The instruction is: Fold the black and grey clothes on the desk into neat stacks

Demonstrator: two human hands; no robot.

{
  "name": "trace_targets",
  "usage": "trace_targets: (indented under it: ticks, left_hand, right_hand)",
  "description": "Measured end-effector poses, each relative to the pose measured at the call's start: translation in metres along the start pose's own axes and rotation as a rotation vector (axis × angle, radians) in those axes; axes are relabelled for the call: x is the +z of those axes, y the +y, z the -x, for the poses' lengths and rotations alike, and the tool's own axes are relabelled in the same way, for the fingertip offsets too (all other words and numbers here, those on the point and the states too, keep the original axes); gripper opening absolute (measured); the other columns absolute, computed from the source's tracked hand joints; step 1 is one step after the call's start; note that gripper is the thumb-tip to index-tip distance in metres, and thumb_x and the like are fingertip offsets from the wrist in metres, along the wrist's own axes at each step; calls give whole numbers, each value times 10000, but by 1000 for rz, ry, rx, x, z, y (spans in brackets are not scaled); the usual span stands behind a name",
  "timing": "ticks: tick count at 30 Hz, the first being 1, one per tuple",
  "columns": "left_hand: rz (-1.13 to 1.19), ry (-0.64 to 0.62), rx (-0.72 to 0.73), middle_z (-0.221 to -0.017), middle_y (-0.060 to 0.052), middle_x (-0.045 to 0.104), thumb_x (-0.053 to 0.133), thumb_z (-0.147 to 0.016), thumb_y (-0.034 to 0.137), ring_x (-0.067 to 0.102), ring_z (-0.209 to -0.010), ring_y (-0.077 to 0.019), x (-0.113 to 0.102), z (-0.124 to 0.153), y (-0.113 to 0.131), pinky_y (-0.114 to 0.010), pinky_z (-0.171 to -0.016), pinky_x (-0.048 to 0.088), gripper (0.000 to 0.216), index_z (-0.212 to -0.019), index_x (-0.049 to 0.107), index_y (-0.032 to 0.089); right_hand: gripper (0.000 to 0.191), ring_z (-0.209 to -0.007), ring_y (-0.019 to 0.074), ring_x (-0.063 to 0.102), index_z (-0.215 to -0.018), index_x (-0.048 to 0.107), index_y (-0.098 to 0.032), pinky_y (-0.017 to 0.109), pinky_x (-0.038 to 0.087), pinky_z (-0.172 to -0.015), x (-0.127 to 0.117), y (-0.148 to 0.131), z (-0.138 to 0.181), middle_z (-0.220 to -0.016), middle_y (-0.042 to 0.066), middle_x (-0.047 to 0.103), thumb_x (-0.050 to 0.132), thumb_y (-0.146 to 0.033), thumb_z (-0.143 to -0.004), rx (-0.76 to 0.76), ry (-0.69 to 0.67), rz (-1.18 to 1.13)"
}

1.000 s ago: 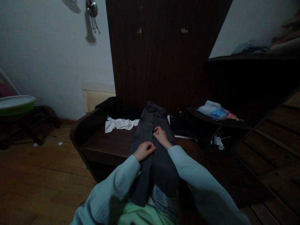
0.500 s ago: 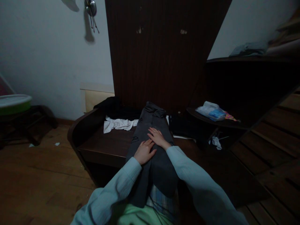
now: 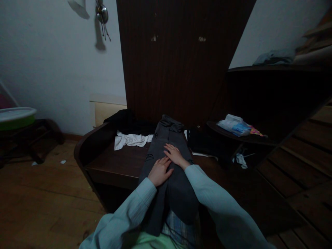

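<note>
A dark grey garment (image 3: pixel 172 133), which looks like a pair of trousers, lies lengthwise over the dark wooden dresser top (image 3: pixel 119 162) and hangs over its front edge toward me. Flat on its middle rests my left hand (image 3: pixel 160 171), fingers stretched out and thumb apart. My right hand (image 3: pixel 175 154) also lies flat on the cloth, just beyond the left, and their fingertips meet or overlap slightly. Neither hand grips anything. Black lettering shows along the garment's left side. The far end of the cloth is bunched near the back panel.
A crumpled white cloth (image 3: pixel 132 140) and black clothing (image 3: pixel 119 117) lie left of the garment; folded black clothing (image 3: pixel 203 141) lies right. A plastic packet (image 3: pixel 234 126) sits on a small shelf. Wooden slats (image 3: pixel 308 152) are at right. A green basin (image 3: pixel 18 119) stands on a stool at left.
Both hands stay flat on the garment in nearly the same place. The whole view has shifted slightly, with the scene a little lower in the picture.
</note>
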State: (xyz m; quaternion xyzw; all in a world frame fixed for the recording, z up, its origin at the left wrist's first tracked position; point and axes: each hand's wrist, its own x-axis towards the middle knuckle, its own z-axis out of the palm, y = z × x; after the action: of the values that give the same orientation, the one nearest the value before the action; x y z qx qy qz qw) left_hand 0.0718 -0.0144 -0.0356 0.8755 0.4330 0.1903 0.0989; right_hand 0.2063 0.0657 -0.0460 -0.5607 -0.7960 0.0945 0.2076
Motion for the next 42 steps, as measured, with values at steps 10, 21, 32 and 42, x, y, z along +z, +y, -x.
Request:
trace_targets:
  ticks: [10, 21, 32, 42]
  left_hand:
    - [-43, -12, 38, -1312, -115, 401, 365, -838, 425, 323, -1227, -236, 7, -4, -5, -428, -996, 260, 494, -1245, 390, 146]
    - [-157, -117, 43, -1372, -93, 308, 322, -840, 471, 239, -1266, -254, 13, -39, -23, -456, -997, 229, 478, -1246, 400, 232]
    - [-143, -116, 13, -1364, -89, 322, 315, -844, 448, 228, -1269, -242, 17, -77, -36, -459, -992, 234, 470, -1247, 390, 216]
    - [-79, -172, -65, -1396, -85, 259, 417, -819, 373, 180, -1284, -250, 18, -123, -49, -455, -998, 220, 474, -1264, 369, 216]
  right_hand:
    - [365, -1174, 154, 406, -1083, 574, -173, 306, 310, -985, 0, 9, -7, -1259, 83, 473, 415, -102, -762, -69, 10, 12]
    - [364, -1120, 170, 473, -1086, 577, -207, 289, 339, -961, -17, 25, -51, -1232, 34, 509, 441, -97, -767, -85, -145, 93]
    - [246, -938, 173, 557, -964, 622, -162, 248, 411, -798, -51, 9, -52, -1028, 75, 614, 503, -201, -752, -79, -35, 84]
    - [133, -571, 101, 475, -709, 605, -135, 204, 329, -550, -64, -12, 17, -646, 12, 583, 501, -211, -744, -264, -298, 114]
